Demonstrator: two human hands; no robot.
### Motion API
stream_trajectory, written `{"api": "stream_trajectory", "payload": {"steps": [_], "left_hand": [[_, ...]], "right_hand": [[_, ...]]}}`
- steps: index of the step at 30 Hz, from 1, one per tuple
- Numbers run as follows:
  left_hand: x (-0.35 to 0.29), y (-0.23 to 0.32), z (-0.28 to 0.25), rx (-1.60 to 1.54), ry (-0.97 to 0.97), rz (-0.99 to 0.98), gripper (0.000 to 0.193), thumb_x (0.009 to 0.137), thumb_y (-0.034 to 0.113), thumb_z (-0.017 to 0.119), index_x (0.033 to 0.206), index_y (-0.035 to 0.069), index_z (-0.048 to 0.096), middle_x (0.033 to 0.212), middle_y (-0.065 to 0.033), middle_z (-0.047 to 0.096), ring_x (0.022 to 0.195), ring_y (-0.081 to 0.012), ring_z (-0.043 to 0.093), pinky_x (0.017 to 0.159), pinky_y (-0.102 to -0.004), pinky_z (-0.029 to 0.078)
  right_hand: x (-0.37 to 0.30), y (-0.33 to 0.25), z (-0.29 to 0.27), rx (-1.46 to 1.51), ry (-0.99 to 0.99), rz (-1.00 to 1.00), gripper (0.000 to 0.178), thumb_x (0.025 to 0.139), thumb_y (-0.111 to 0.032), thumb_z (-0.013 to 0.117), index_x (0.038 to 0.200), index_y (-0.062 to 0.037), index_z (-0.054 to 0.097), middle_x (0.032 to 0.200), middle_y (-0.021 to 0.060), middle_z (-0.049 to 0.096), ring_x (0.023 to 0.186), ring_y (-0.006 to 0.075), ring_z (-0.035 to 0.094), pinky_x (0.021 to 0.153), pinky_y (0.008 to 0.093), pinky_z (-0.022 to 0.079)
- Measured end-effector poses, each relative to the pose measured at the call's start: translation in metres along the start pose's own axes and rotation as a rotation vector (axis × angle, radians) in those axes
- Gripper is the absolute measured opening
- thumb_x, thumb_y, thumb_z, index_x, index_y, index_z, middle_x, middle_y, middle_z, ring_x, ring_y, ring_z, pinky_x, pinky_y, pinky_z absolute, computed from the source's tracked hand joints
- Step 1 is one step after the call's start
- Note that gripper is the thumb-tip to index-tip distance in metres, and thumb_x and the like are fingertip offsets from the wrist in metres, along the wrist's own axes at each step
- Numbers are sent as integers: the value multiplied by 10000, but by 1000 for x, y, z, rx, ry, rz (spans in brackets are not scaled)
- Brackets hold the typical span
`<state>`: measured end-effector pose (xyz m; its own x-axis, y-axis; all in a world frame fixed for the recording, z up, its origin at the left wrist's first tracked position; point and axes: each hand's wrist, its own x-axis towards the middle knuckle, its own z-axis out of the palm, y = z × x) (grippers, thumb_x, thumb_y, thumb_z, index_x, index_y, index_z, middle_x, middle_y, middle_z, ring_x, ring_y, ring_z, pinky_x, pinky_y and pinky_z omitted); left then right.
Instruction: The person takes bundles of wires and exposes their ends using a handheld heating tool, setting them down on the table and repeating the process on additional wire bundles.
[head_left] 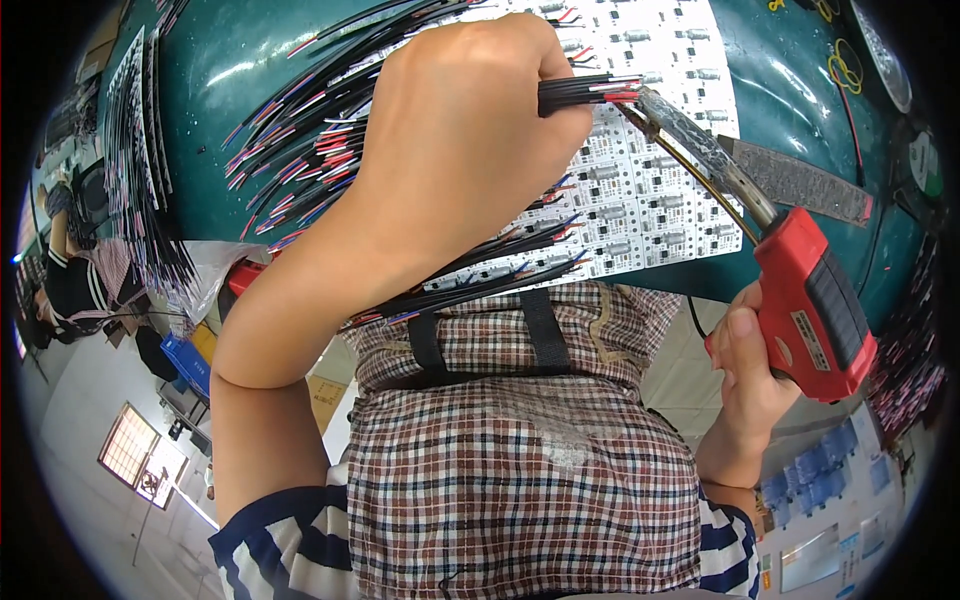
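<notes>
My left hand (470,130) is closed around a bundle of black-sheathed cables (575,93), whose red and dark stripped ends point right. My right hand (745,375) grips a red and black soldering gun (815,310) by its handle. The gun's hot end reaches up and left to the cable ends, with a thin brass-coloured tube beside it; whether the tip touches them I cannot tell. Beneath both lies a white sheet of circuit boards (650,205) with rows of small parts. More black cables (300,170) fan out across the sheet's left side, partly covered by my left forearm.
A grey flat bar (800,180) lies right of the boards on the green mat (770,95). Yellow wire loops (845,68) rest at the upper right. More cables hang over the left edge (140,140). Another person (90,285) is at the far left.
</notes>
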<state>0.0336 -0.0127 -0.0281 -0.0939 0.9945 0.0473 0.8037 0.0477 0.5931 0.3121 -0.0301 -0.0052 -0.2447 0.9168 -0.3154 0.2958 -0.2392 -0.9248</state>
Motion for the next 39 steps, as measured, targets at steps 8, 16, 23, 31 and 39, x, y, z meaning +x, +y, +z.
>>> {"api": "stream_trajectory", "payload": {"steps": [8,16,23,31,39], "left_hand": [[1,1,0,18,2,2,182,752,73,786,774,-5,622,661,-102,679,548,-154,629,538,-269,455],[1,0,0,33,15,18,193,772,91,789,784,-11,625,655,-97,671,546,-139,615,539,-262,451],[4,11,-6,-147,-60,-145,207,787,93,788,780,-23,616,621,-69,631,537,-81,532,530,-243,428],[4,10,-5,-103,-45,-87,206,781,97,787,770,-20,618,606,-69,621,516,-85,518,512,-248,412],[2,1,1,-45,23,-3,212,770,112,796,766,-11,623,606,-71,627,501,-108,518,509,-260,415]], "right_hand": [[-1,-2,1,1,10,-20,230,904,-9,626,1095,68,525,758,77,536,473,70,429,418,227,352],[-2,-6,-4,-19,-4,0,281,896,-21,642,1129,85,528,783,92,562,456,67,424,413,228,349],[-4,-4,-3,14,-3,-59,224,894,-7,639,1073,78,536,776,92,556,459,71,426,411,230,355],[-5,-9,-5,78,18,98,235,842,53,728,1053,33,625,814,64,627,611,103,545,533,244,442],[-3,-3,0,32,8,-80,219,900,2,620,1081,73,520,740,85,530,434,64,399,389,224,341]]}}
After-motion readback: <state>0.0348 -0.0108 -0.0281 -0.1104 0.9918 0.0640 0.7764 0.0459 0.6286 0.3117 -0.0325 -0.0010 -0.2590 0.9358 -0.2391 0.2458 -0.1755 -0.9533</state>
